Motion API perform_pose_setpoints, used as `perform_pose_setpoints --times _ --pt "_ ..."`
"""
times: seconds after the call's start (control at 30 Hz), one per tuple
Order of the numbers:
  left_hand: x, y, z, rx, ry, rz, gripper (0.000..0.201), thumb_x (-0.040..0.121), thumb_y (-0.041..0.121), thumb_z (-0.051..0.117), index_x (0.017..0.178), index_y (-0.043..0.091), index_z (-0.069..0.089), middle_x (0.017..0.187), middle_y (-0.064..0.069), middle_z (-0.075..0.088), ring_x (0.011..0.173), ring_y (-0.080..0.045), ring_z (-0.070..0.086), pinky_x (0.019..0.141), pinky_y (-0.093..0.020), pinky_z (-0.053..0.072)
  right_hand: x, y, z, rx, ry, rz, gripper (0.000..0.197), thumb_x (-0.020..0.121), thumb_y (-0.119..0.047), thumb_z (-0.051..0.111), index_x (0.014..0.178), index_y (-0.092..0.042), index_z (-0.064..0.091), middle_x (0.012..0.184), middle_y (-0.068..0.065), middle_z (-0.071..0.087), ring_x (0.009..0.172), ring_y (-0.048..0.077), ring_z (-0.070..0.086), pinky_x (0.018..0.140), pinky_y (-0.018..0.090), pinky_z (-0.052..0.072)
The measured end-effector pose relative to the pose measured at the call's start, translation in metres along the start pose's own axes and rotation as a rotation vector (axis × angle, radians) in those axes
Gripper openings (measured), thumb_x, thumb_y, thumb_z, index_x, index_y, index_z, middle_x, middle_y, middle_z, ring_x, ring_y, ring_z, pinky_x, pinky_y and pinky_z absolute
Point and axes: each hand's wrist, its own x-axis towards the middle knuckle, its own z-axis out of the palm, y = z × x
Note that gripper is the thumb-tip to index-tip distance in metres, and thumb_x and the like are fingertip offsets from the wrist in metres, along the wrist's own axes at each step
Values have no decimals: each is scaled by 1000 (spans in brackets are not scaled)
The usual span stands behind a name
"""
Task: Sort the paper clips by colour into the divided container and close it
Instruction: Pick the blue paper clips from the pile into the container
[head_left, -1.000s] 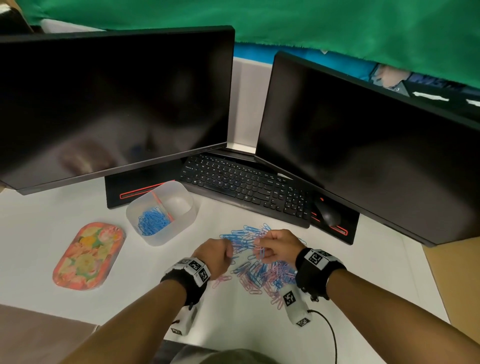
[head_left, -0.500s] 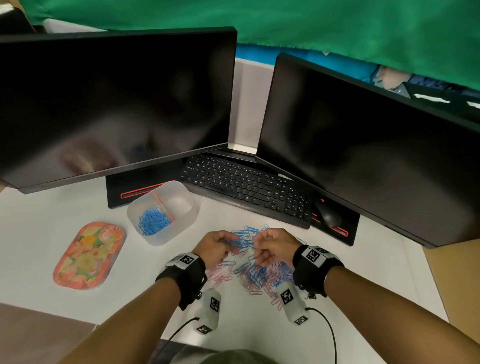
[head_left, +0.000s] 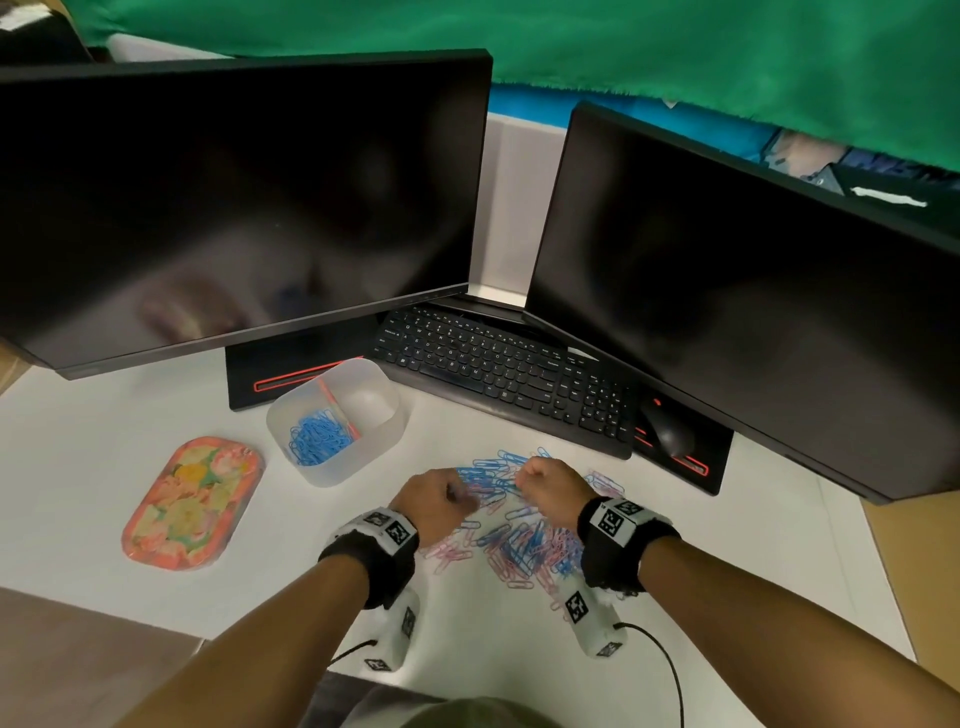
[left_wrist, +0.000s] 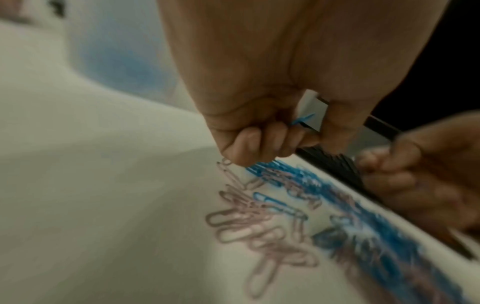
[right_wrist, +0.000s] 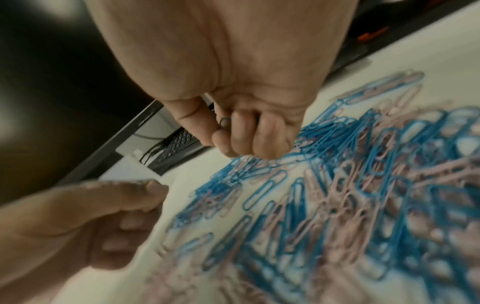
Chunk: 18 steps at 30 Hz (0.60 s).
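A loose pile of blue and pink paper clips (head_left: 524, 535) lies on the white desk in front of me. My left hand (head_left: 441, 499) hovers at the pile's left edge, fingers curled round a blue paper clip (left_wrist: 301, 119). My right hand (head_left: 550, 480) is over the pile's far side, its curled fingers pinching a blue clip (right_wrist: 224, 121). The translucent divided container (head_left: 337, 418) stands open to the left, blue clips (head_left: 319, 441) in its near compartment, the far compartment bare. Its floral lid (head_left: 195, 501) lies flat further left.
Two dark monitors (head_left: 234, 202) (head_left: 743, 291) stand at the back, with a black keyboard (head_left: 509, 374) and a mouse (head_left: 667, 428) just beyond the pile. A brown desk edge (head_left: 78, 654) runs at the near left. Cables trail from the wrist cameras (head_left: 592, 618).
Both hands have shifted slightly forward over the far part of the pile. The left hand has turned and moved nearer the blue clips. The container and lid have not moved.
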Motion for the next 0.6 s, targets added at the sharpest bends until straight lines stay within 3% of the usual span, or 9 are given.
perform_pose_setpoints --times 0.1,0.2,0.3,0.4,0.6 --pt "0 -1 7 355 -45 94 7 82 22 58 81 29 56 90 5 61 87 -20 61 73 -24 46 -3 7 -2 -307 57 -128 16 84 -7 50 91 -17 59 77 -10 52 72 11 51 58 21 38" --pt "2 -2 14 514 -54 125 23 81 19 55 101 26 62 110 -1 63 101 -23 60 82 -28 47 -3 13 1 -542 2 -256 25 81 -2 49 95 -21 57 89 -6 55 85 17 54 73 27 46" --pt "2 0 15 555 -61 139 18 82 17 53 96 24 62 107 -3 65 98 -24 61 80 -29 47 2 15 8 -642 -41 -318 34 79 4 47 99 -22 56 97 -4 56 90 19 54 80 30 48" --pt "1 2 12 524 -62 133 11 81 15 52 83 24 57 100 -4 65 92 -24 61 75 -29 48 7 18 14 -702 -61 -348 40 73 9 46 95 -23 55 96 -3 57 87 22 56 77 34 51" --pt "-2 -1 5 272 15 156 13 82 12 53 78 24 58 87 0 62 82 -20 59 73 -23 47 11 17 15 -726 -73 -350 36 75 8 46 96 -19 56 91 -3 52 86 23 55 73 31 48"
